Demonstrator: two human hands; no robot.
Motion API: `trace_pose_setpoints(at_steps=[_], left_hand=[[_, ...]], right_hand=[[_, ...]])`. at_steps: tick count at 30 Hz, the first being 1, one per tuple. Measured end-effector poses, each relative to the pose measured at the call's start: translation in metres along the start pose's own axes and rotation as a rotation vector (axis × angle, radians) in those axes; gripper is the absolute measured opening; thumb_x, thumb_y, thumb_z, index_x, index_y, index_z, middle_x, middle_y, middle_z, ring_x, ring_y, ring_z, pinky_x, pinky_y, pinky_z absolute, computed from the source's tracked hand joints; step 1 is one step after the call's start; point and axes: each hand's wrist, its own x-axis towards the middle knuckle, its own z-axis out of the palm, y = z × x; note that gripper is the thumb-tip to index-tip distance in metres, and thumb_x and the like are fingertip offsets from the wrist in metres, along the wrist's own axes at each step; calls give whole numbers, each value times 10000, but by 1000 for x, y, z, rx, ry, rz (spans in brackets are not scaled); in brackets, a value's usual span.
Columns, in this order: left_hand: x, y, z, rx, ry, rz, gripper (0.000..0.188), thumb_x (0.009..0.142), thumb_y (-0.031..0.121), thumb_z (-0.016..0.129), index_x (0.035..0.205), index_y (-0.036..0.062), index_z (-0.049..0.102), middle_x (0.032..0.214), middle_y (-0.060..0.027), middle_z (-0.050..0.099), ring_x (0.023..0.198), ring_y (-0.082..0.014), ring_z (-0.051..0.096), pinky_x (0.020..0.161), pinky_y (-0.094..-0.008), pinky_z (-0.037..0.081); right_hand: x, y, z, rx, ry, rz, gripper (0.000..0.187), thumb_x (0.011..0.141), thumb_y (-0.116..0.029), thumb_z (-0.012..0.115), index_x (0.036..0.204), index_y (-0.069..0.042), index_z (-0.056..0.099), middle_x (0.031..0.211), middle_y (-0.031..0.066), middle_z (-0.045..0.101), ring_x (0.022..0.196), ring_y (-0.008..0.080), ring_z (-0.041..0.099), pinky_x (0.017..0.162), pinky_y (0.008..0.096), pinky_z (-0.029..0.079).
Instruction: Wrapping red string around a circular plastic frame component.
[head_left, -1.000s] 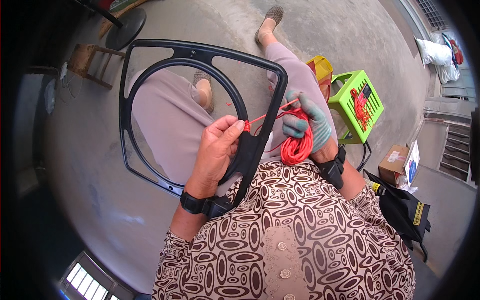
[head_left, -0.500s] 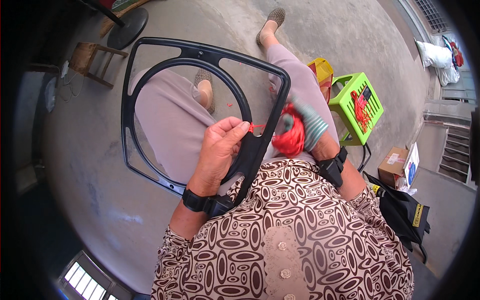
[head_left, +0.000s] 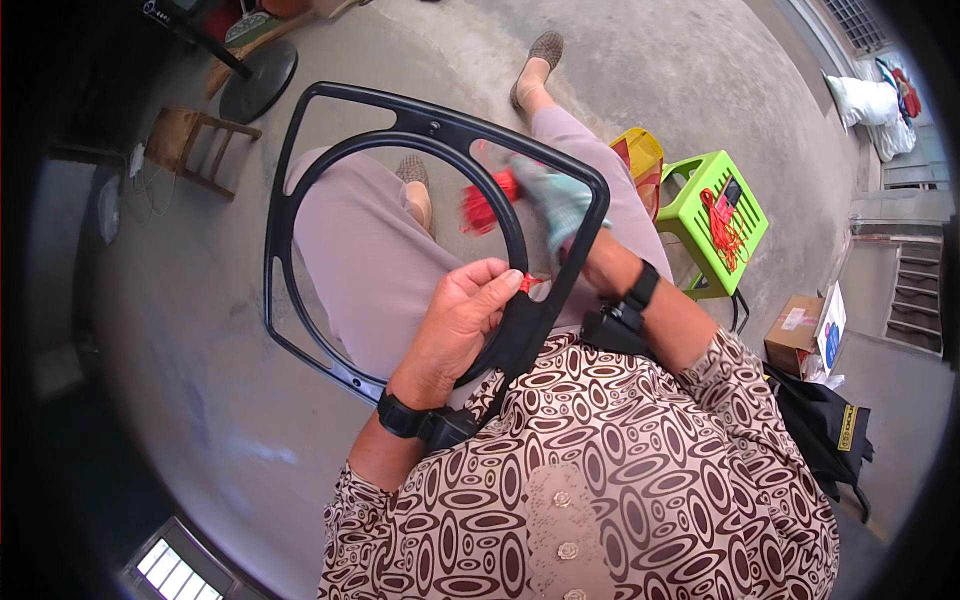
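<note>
A black frame with a round ring inside a squared outer rim rests over my lap, tilted. My left hand, bare, is closed at the ring's right side. Its thumb and finger pinch a short wrap of red cord against the ring. My right hand wears a pale green striped glove and is behind the frame, smeared by motion. It holds a loose bundle of red cord, which shows through the ring opening and past its edge. The right fingertips are partly hidden by the frame's bars.
To the right stands a lime-green stool with more red cord and a small dark item on top. A red and yellow bag is beside it. Farther right are a cardboard box and a black bag. A wooden stool stands left.
My right hand has carried the cord bundle leftward and away from me, from the frame's right side to behind its ring. The frame and left hand have shifted slightly right; the pinch stays.
</note>
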Motion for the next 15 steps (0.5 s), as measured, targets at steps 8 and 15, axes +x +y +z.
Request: trace_pose_setpoints(at_steps=[8,15], left_hand=[[0,-7,0,-14,-27,134,354,947,113,612,1282,35,528,1182,-31,610,1022,-118,618,866,-265,527],[3,-7,0,151,116,87,148,933,180,654,1014,56,660,790,65,627,595,11,478,516,-153,329]], right_hand=[[-22,-35,19,1006,-718,600,485,922,-289,644,1261,36,523,1084,173,639,922,263,652,817,331,552],[-9,-34,-5,811,-664,612,581,914,-234,663,1352,61,421,1186,213,619,991,295,663,870,403,565]])
